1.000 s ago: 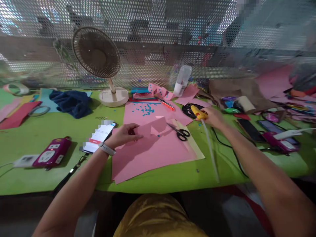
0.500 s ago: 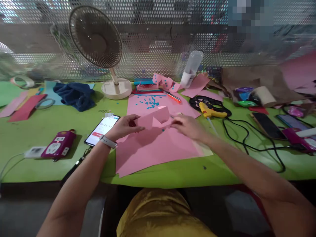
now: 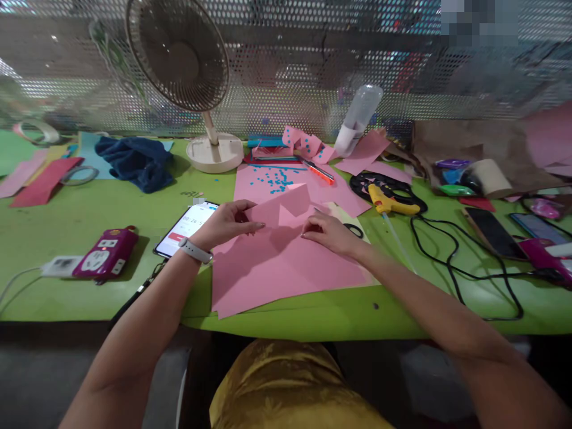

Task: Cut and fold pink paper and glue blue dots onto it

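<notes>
At the glossy green table's (image 3: 290, 325) near side, a smooth, flat pink sheet (image 3: 286, 277) is lying. From its centre, the right hand (image 3: 328, 233) is curling over at 2 o'clock, fingers narrow; whether they are gripping anything, I cannot tell. At 10, the left hand (image 3: 232, 223) is pinching the creased pink paper (image 3: 269, 214), which is angling up at 12. Farther off, a yellow plastic glue gun (image 3: 394, 205) is lying at 2, and a round, ribbed fan (image 3: 183, 59) is standing at 11.
</notes>
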Available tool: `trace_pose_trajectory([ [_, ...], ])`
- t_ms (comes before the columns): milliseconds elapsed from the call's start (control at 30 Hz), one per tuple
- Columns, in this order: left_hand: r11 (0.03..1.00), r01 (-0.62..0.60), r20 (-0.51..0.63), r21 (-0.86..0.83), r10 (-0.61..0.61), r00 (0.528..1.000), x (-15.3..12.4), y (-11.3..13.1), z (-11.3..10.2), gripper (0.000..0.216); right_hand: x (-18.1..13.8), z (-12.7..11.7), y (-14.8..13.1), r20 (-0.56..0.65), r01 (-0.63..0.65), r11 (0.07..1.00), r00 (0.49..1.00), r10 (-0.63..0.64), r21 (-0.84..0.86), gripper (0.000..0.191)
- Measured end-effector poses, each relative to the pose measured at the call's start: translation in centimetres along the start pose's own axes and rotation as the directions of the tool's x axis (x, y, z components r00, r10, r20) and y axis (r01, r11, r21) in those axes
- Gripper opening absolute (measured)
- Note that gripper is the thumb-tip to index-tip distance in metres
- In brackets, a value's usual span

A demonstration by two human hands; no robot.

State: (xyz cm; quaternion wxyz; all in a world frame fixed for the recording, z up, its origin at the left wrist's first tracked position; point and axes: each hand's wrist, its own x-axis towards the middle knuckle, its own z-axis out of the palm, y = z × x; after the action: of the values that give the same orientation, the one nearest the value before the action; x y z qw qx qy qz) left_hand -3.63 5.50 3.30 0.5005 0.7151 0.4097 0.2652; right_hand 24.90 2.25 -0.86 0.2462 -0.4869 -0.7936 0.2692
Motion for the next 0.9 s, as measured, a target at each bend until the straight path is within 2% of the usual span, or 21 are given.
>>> trace_pose_trajectory([
  [200, 1.0, 0.005, 0.008, 0.027, -0.006, 1.0, 0.0, 0.1, 0.3, 0.046, -0.3, 0.0, 0.1, -0.002, -0.094, 0.969, 0.995, 0.097, 0.228, 0.015],
  [433, 0.999, 0.012, 0.023, 0.051, -0.013, 1.0, 0.2, -0.5, 0.4, 0.046, -0.3, 0.3, -0.5, -0.024, -0.032, 0.998, 0.999, 0.034, 0.051, 0.005],
  [600, 0.999, 0.013, 0.026, 0.031, -0.014, 1.0, 0.2, -0.6, 0.5, 0.046, -0.5, 0.2, -0.7, -0.045, -0.088, 0.984, 0.994, 0.096, 0.157, 0.007],
  [667, 1.0, 0.016, 0.027, 0.015, -0.016, 1.0, 0.2, -0.5, 0.6, 0.045, -0.6, 0.0, -0.9, -0.048, -0.148, 0.948, 0.985, 0.168, 0.283, 0.013],
  [767, 0.999, 0.04, 0.035, -0.027, -0.039, 0.999, 0.0, 0.0, 0.9, 0.044, -0.7, -0.2, -1.5, -0.024, -0.211, 0.844, 0.967, 0.255, 0.494, 0.022],
  [900, 0.997, 0.04, 0.08, -0.059, -0.035, 0.996, 0.0, 0.2, 1.3, 0.042, -0.9, -0.4, -2.6, 0.045, -0.225, 0.725, 0.965, 0.259, 0.651, 0.028],
])
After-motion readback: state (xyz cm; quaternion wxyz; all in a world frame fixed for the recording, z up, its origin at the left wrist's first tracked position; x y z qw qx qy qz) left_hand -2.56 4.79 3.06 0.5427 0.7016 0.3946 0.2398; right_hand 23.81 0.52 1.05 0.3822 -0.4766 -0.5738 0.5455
